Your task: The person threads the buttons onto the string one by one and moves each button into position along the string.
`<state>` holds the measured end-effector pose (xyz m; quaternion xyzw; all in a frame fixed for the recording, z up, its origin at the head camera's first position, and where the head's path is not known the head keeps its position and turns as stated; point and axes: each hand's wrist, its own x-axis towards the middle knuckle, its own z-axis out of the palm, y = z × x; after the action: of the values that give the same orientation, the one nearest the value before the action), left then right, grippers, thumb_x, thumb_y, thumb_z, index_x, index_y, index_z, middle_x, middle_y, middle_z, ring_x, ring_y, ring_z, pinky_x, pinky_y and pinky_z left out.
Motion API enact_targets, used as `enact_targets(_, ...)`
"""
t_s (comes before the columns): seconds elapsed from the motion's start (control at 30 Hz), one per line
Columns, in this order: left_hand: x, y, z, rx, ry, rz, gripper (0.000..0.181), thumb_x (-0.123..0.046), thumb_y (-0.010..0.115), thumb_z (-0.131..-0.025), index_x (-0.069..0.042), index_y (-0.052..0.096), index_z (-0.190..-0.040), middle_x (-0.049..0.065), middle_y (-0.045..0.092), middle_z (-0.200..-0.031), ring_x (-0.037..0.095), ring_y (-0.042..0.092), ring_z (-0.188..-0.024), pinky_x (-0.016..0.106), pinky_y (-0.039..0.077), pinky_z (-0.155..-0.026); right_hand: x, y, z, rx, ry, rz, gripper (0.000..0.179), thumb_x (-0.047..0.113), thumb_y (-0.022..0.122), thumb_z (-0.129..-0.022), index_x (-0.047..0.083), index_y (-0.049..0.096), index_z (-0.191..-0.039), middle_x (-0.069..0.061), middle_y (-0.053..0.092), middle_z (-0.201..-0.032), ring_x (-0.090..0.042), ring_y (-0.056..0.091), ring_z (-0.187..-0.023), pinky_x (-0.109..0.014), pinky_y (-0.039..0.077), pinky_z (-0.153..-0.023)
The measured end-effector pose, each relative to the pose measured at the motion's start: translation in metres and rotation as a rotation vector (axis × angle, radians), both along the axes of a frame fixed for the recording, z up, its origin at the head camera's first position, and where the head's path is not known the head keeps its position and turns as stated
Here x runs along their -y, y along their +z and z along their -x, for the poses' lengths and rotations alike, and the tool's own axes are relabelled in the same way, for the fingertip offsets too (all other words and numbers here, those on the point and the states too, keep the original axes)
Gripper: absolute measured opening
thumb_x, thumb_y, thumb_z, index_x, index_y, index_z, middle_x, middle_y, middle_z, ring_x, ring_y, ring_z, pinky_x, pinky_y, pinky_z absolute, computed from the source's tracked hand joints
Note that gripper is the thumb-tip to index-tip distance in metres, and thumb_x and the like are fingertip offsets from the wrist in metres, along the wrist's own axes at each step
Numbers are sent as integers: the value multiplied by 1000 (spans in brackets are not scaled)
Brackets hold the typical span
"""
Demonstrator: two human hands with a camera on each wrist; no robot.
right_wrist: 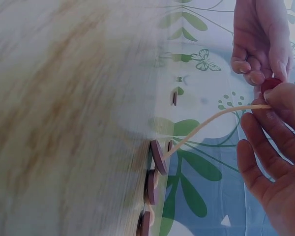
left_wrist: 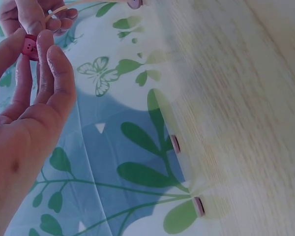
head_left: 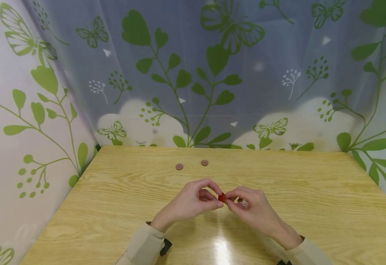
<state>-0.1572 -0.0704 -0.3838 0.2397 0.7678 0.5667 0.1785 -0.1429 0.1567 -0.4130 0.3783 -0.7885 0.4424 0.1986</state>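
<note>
Between thumb and fingertips, my left hand (head_left: pixel 193 198) pinches a small red button (left_wrist: pixel 30 47) by its edge. My right hand (head_left: pixel 257 209) meets it at the button, its thumb and forefinger pinching a thin pale cord (right_wrist: pixel 211 120) right beside the red disc. From those fingers the cord curves down to several brownish-pink buttons (right_wrist: pixel 159 157) on the table, where it shows again between them. One pinkish button (head_left: pixel 244 203) shows through the gap under the right fingers in the head view. Fingertips partly hide the red button, and the cord's tip is hidden there too.
Two loose brownish-pink buttons, one on the left (head_left: pixel 179 166) and one on the right (head_left: pixel 204 162), lie flat beyond the hands. The wood-grain table (head_left: pixel 113 206) ends at a curtain (head_left: pixel 262 81) printed with leaves and butterflies.
</note>
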Motion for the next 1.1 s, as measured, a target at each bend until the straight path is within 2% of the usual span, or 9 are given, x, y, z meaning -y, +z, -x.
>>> enact_targets(0.17,0,0,0,7,5,0,16,-16,75,-94,-14,70,-110,13,75,-111,24,76,-98,23,58,-79,0,-1,0,12,1,2,26,-9,73,-86,15,76,-96,1,77,-88,-3,68,-78,-19,58,-64)
enact_targets(0.3,1,-1,0,-13,6,10,13,-17,73,-96,-15,72,-110,11,78,-104,32,76,-100,22,56,-76,-1,-1,0,10,10,11,27,-11,72,-86,14,76,-96,-3,77,-87,-3,68,-77,-18,58,-63)
enact_targets(0.57,0,-4,1,2,37,6,12,-19,72,-96,-15,74,-107,4,80,-97,31,77,-99,22,56,-79,-2,-1,0,2,8,12,27,-10,72,-86,15,76,-97,0,77,-88,-2,67,-76,-17,57,-63)
enact_targets(0.8,-1,-6,1,-13,60,0,9,-18,72,-96,-13,75,-103,5,80,-97,31,77,-98,20,56,-78,-2,-1,0,6,-4,4,27,-9,73,-86,16,76,-97,0,77,-88,-2,68,-78,-17,57,-63)
enact_targets(0.93,-1,-6,1,-45,54,16,8,-15,69,-98,-12,74,-103,7,79,-99,33,77,-98,20,56,-77,-1,-1,0,5,-12,-3,25,-7,74,-86,16,76,-97,1,77,-88,-2,68,-78,-18,57,-63)
enact_targets(1.1,-1,-5,1,-164,33,80,10,-15,63,-102,-9,68,-108,9,71,-111,24,75,-97,20,56,-77,-1,0,0,-6,-24,-6,23,-5,77,-85,15,76,-97,2,77,-88,-2,68,-76,-17,56,-62)
